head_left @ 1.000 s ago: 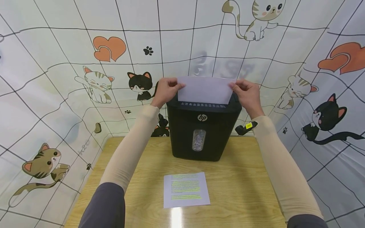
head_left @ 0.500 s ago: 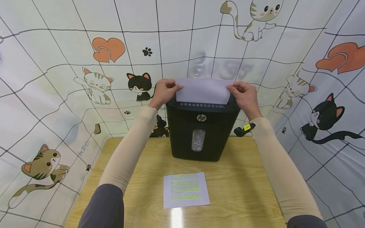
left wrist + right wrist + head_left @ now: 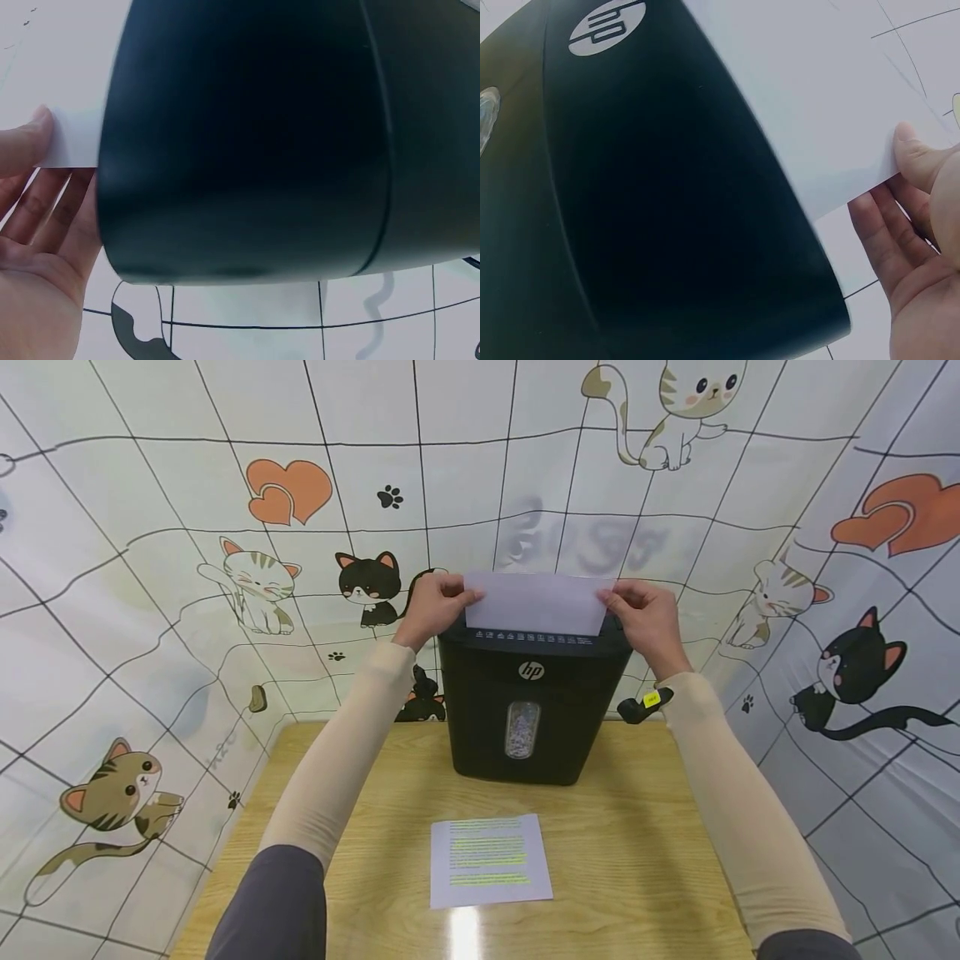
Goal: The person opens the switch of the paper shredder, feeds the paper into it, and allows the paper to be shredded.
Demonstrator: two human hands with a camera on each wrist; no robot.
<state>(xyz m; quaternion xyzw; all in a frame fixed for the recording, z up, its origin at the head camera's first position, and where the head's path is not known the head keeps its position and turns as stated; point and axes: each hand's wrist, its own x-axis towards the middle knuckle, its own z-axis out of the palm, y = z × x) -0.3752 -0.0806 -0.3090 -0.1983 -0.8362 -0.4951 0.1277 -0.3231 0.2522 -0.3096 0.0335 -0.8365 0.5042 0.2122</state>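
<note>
A white sheet of paper [image 3: 534, 603] stands upright in the top of a black HP paper shredder [image 3: 487, 710], its lower part hidden inside. My left hand [image 3: 435, 608] pinches the sheet's left edge between thumb and fingers. At the opposite edge, my right hand [image 3: 647, 617] pinches the paper the same way. The left wrist view shows the left thumb on the paper [image 3: 79, 135] beside the shredder's dark side [image 3: 247, 150]. In the right wrist view the right thumb presses the sheet [image 3: 817, 112] near its edge.
A printed page [image 3: 491, 862] with yellow highlighting lies on the wooden table [image 3: 630, 860] in front of the shredder. Paper shreds show through the shredder's clear window [image 3: 522, 730]. A white cat-print sheet [image 3: 360, 477] hangs close behind and along both sides.
The sheet has sunk lower into the shredder, so less of it shows above the top. Both hands have come down slightly with it, still pinching its edges.
</note>
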